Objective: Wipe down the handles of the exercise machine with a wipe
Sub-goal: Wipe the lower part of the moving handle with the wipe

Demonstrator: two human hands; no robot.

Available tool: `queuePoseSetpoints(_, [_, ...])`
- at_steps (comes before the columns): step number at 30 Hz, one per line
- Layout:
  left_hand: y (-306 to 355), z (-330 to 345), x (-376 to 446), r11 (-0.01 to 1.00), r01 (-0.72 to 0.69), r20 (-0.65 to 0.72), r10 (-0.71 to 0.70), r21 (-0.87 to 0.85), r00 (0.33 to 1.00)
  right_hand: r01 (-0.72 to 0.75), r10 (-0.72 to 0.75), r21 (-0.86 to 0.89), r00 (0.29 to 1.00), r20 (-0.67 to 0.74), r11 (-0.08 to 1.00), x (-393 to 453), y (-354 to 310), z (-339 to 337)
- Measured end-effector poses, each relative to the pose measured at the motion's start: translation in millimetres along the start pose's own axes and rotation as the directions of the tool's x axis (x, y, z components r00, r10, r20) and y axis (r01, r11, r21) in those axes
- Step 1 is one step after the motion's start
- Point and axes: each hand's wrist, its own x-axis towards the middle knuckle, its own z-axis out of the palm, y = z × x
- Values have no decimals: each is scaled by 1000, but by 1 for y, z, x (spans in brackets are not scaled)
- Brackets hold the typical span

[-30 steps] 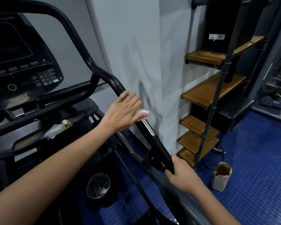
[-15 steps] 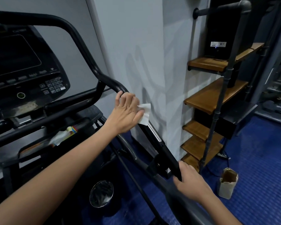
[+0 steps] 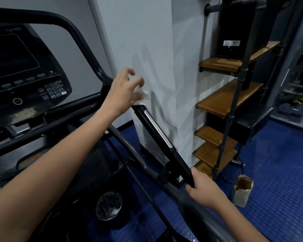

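Blue rubber floor [image 3: 278, 172] and a white pillar [image 3: 156, 49] behind the exercise machine, so gym corner vibes. My left hand [image 3: 124, 89] is up at the bend of the black handle [image 3: 157, 137], fingers loosely curled and spread, with the white wipe [image 3: 143, 96] bunched under the palm against the bar. Can't tell how firmly it's pinched. My right hand [image 3: 205, 189] grips the lower end of that same handle. Console [image 3: 24, 67] sits off to the left, wooden shelves [image 3: 226, 98] to the right, and a small paper bag [image 3: 241, 191] stands on the floor near them.
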Motion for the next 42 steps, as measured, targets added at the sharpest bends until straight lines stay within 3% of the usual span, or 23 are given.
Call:
queuePoseSetpoints(3, [-1,3,1,964,-132,-2,136,229,991,-13,13,8,1000,4,1000,0,0,-1])
queuePoseSetpoints(8, [-1,4,4,965,-182,2,185,190,983,-15,15,-5,1000,3,1000,0,-1,-1])
queuePoseSetpoints(11, [-2,7,0,973,-208,89,200,97,976,-20,20,3,1000,10,1000,-1,-2,-2])
queuePoseSetpoints(19, [-19,9,-16,922,-185,77,169,340,983,-23,23,-15,1000,20,1000,3,-2,-2])
queuePoseSetpoints(21, [-22,12,-22,894,-255,78,244,368,967,-25,26,-14,999,20,1000,3,-1,-2])
queuePoseSetpoints(24, [-17,19,-27,909,-353,153,325,223,933,-23,23,-18,1000,17,1000,4,-1,-1])
queuePoseSetpoints(26, [-11,24,-29,946,-297,145,279,127,949,-20,20,-19,1000,14,1000,4,-1,-1])
queuePoseSetpoints(29, [-1,31,-39,954,-271,130,255,130,958,-17,17,-19,1000,13,1000,4,0,-1])
queuePoseSetpoints(32, [2,31,-43,909,-385,255,339,161,906,-19,19,-12,1000,14,1000,4,1,0])
queuePoseSetpoints(35, [-9,23,-22,968,-226,188,203,111,961,-26,26,-13,1000,14,1000,4,3,1])
queuePoseSetpoints(38, [-18,29,-14,983,-66,83,53,169,995,-32,32,-6,999,16,999,3,4,2])
queuePoseSetpoints(42, [-2,38,-16,973,-88,111,66,211,992,-38,38,-3,999,36,999,3,1,-1])
